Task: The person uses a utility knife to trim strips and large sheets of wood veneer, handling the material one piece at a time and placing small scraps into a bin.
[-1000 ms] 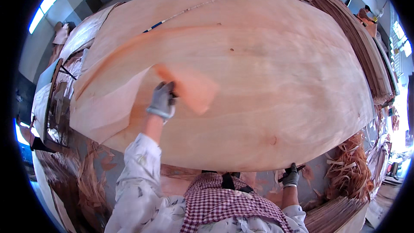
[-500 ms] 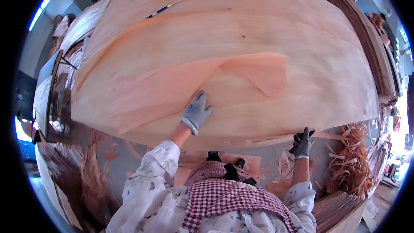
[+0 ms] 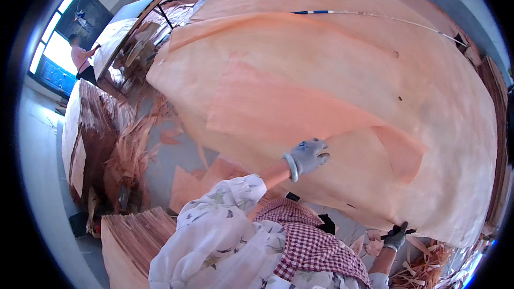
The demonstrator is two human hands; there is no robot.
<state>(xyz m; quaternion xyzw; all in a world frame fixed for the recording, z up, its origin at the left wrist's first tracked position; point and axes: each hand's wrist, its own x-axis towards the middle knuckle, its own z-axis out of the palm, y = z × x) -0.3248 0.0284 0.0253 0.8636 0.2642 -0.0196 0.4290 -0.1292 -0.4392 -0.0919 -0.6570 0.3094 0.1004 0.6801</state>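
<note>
A broad stack of pale wood veneer (image 3: pixel 450 192) spreads before me. On it lies a thinner pinkish veneer piece (image 3: pixel 267 101), its right end folded over in a flap. My left hand (image 3: pixel 309 157), in a grey glove, rests on the veneer by the lower edge of that pinkish piece, fingers stretched out and holding nothing. Down at the near right edge of the stack is my right hand (image 3: pixel 395 237), also gloved, with its fingers closed. Something dark and thin shows at those fingers; its kind is unclear.
A blue-and-white rod (image 3: pixel 319 12) lies across the stack's far part. More veneer stacks stand at lower left (image 3: pixel 136 241) and left (image 3: pixel 99 134). Veneer scraps (image 3: pixel 142 150) litter the floor. At far left, a person (image 3: pixel 83 59) stands by a sloped table (image 3: pixel 115 43).
My view has swung left, bringing the person and left-hand stacks into sight. My left hand stays by the pinkish piece and my right hand by the near edge.
</note>
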